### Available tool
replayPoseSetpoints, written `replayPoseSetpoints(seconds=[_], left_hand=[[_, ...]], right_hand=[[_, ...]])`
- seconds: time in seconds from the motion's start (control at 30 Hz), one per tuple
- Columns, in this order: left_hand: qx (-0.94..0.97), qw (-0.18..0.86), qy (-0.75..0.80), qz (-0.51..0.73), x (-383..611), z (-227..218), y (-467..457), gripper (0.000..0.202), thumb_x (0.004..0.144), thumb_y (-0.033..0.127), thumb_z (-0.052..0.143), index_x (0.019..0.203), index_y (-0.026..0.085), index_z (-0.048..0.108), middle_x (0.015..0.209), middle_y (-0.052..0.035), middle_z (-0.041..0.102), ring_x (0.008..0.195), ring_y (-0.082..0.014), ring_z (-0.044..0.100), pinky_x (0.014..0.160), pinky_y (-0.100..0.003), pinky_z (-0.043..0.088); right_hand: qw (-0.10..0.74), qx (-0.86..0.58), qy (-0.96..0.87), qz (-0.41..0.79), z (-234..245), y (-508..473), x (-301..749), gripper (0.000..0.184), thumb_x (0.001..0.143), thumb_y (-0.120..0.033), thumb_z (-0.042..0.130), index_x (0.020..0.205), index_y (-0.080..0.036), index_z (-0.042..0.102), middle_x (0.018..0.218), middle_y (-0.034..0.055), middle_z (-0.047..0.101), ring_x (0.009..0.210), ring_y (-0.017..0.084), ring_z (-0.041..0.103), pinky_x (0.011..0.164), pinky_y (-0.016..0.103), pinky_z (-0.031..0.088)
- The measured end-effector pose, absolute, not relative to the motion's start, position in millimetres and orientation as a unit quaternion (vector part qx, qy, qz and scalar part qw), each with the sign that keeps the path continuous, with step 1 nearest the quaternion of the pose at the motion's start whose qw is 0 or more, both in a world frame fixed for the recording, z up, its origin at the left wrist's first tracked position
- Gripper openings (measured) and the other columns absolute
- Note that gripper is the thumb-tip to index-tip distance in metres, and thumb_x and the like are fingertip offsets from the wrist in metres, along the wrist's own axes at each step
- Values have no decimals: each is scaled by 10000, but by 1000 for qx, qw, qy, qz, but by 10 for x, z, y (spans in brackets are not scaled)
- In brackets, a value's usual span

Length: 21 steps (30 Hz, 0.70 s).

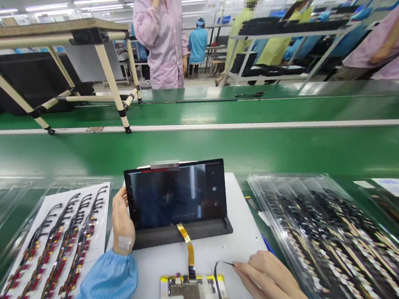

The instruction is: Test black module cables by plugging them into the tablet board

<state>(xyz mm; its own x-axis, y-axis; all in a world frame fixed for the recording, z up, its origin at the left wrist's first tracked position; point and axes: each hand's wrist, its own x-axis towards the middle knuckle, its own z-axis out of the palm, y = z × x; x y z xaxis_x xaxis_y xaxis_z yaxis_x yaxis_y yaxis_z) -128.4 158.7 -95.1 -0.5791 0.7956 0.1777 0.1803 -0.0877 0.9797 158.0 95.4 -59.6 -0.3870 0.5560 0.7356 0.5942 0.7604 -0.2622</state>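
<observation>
A tablet screen (175, 195), lit with a dark camera picture, stands tilted up in a black holder (206, 231). My left hand (122, 218) grips its left edge, the fingers partly hidden behind it. From the screen's lower edge a gold flat ribbon cable (186, 245) runs down to an open circuit board assembly (186, 295) with yellow tape along its edges. Between the thumb and fingertips of my right hand (270, 280) is the end of a thin black cable (217, 277), which curves down to the board's right side.
A white work plate (240, 204) lies beneath these parts on the green bench. Rows of small cabled parts (65, 243) lie on white paper at left. A clear plastic tray (330, 231) of black and white cables sits at right. Across the bench stand a pipe-framed table (102, 60) and several people.
</observation>
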Motion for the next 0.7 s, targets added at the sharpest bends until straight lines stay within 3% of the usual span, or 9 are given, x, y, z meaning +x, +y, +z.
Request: replayPoseSetpoints(seconds=[0.7], left_hand=[[392, 245, 626, 628, -1248, -891, 1563, 575, 882, 604, 306, 1192, 173, 528, 1183, -103, 528, 1079, -205, 515, 949, -335, 400]], right_hand=[[420, -351, -837, -12, -567, 983, 1571, 183, 789, 9, 526, 893, -137, 562, 609, 11, 511, 568, 93, 463, 528, 240, 416]])
